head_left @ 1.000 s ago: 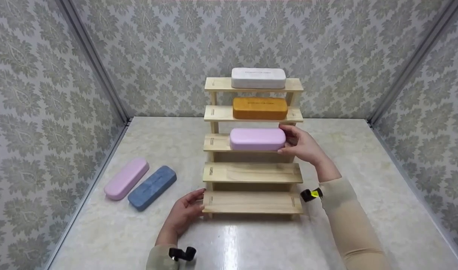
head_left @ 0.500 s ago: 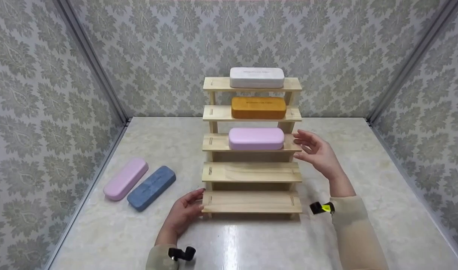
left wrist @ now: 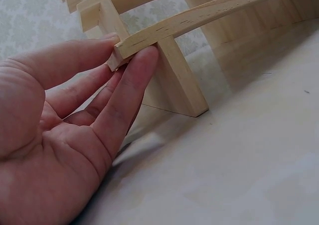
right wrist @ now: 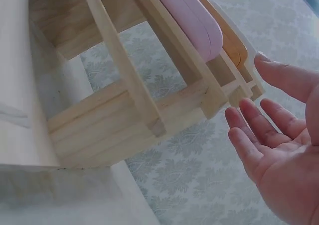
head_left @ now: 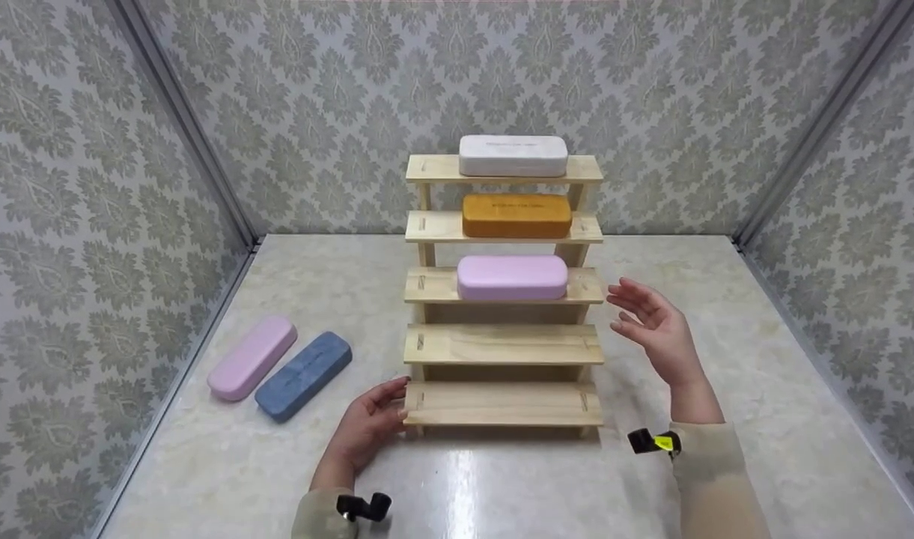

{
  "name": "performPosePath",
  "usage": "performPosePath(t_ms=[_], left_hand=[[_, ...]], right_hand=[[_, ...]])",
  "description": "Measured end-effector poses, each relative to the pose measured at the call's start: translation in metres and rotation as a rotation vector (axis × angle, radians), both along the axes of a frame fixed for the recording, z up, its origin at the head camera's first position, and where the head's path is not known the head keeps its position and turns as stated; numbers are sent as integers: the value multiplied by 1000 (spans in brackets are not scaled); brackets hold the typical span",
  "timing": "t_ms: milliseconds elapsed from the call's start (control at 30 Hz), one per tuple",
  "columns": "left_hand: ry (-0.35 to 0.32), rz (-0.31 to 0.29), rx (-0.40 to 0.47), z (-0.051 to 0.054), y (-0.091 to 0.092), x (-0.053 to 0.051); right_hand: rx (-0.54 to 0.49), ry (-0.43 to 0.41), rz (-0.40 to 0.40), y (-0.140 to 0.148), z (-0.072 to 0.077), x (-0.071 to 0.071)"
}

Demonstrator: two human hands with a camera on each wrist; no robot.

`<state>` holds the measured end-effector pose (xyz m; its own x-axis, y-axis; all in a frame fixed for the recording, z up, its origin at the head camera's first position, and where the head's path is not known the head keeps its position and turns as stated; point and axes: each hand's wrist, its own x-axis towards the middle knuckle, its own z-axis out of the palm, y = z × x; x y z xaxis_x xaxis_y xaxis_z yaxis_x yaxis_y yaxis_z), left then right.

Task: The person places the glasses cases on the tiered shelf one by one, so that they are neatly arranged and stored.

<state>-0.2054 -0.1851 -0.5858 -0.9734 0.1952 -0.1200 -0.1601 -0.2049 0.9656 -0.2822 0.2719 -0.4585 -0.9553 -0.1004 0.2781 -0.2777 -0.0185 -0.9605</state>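
A stepped wooden display rack [head_left: 501, 344] stands on the table with its steps rising toward the back. My left hand [head_left: 368, 421] pinches the left end of the lowest step, thumb and finger on either side of the board [left wrist: 144, 38] in the left wrist view. On the middle step lies a pink glasses case [head_left: 512, 278]; above it are an orange case [head_left: 516, 215] and, on the top step, a white case [head_left: 513, 156]. To the right of the rack, my right hand [head_left: 662, 333] hangs apart from it with loosely bent fingers and holds nothing.
Left of the rack, a second pink case [head_left: 253, 358] and a blue case [head_left: 304, 376] lie slanted side by side on the marbled table [head_left: 524, 486]. Patterned walls [head_left: 337, 112] enclose the back and both sides.
My right hand has let go of the pink case on the middle step and drawn back to the right and toward me. My left hand keeps its place on the rack.
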Motion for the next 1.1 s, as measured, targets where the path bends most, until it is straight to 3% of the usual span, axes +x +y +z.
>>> performPosePath(t_ms=[167,267,467,767,1000,1100], left_hand=[[1,-6,-7,0,0,0],[1,-6,-12,0,-1,0],[-17,-5,-29,-2,-1,-1],[-8,0,-28,-3,0,-1],[-9,2,-23,-2,-1,0],[-10,2,-21,-2,0,0]], right_hand=[[-51,2,-22,6,-18,10],[-30,-25,-28,9,-31,17],[-6,-184,-12,11,-52,34],[75,-431,35,-1,-68,51],[82,-489,138,-12,-81,58],[79,-495,131,-16,-86,59]])
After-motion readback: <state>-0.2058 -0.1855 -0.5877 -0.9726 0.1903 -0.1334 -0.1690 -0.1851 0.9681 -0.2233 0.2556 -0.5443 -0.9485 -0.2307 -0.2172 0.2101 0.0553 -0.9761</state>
